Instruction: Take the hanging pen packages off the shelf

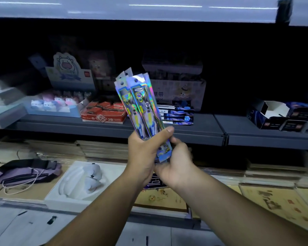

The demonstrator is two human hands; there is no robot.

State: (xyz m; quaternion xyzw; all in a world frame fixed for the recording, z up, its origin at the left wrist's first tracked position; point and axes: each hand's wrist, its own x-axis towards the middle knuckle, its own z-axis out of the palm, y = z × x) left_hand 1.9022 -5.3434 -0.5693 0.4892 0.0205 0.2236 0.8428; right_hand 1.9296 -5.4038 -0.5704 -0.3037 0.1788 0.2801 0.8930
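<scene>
Both hands hold a fanned bundle of long holographic packets (140,102) upright in front of a grey shop shelf (194,132). My left hand (146,153) grips the bundle around its lower part, thumb across the front. My right hand (176,162) holds the bottom ends from the right, fingers curled round them. The packets are shiny, with punched hang holes at their tops.
On the shelf behind stand a red 2B pencil box (103,115), a tray of small cow figures (53,105), blue flat packets (176,114) and dark open boxes (277,116). Below lie a purple pouch (25,172), a white plush toy in a tray (89,178) and stacked notebooks (274,201).
</scene>
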